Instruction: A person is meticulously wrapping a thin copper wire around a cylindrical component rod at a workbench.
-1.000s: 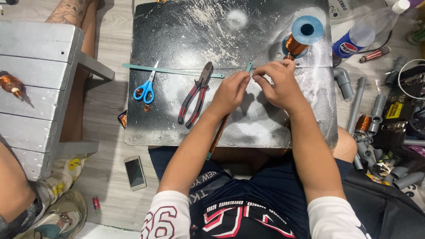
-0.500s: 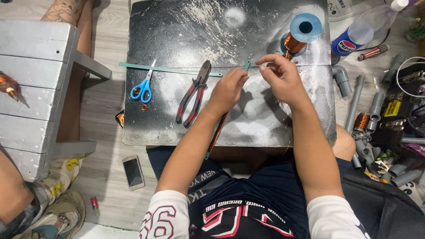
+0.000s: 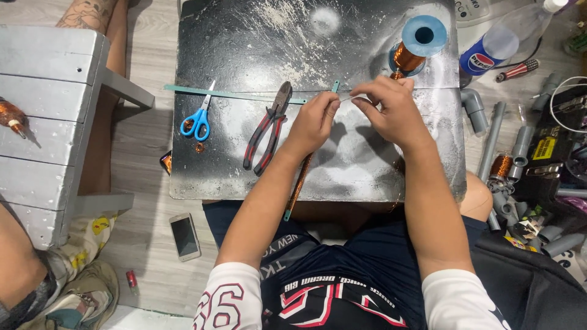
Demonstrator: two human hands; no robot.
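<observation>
- Black board (image 3: 257,36), scuffed white with dust, fills the upper middle of the frame; it rests over the seated person's lap.
- Grey slatted wooden bench (image 3: 43,91) at the left edge, another person's bare leg beside it.
- Heap of grey pipe pieces (image 3: 520,153) and mixed parts on the floor at right; a clear plastic bottle (image 3: 501,43) lies at upper right.
- Left hand (image 3: 315,122) at centre frame, fingers closed together in a pinch on a thin wire (image 3: 347,98); the same hand grips a long copper-wound rod (image 3: 299,183) that runs down and off the board's near edge.
- Right hand (image 3: 391,110) just right of the left, thumb and forefinger pinched on the other end of the same wire. The two hands are near each other, not touching.
- Copper wire spool (image 3: 416,43) with blue flanges stands at upper right of the board, just above the right hand.
- Red-and-black pliers (image 3: 266,134) lie left of the left hand, jaws pointing up.
- Long teal strip (image 3: 232,93) lies across the board, passing under the pliers' head.
- Blue-handled scissors (image 3: 197,119) rest on the left part of the board, across the strip.
- Smartphone (image 3: 184,236) on the floor, lower left.
</observation>
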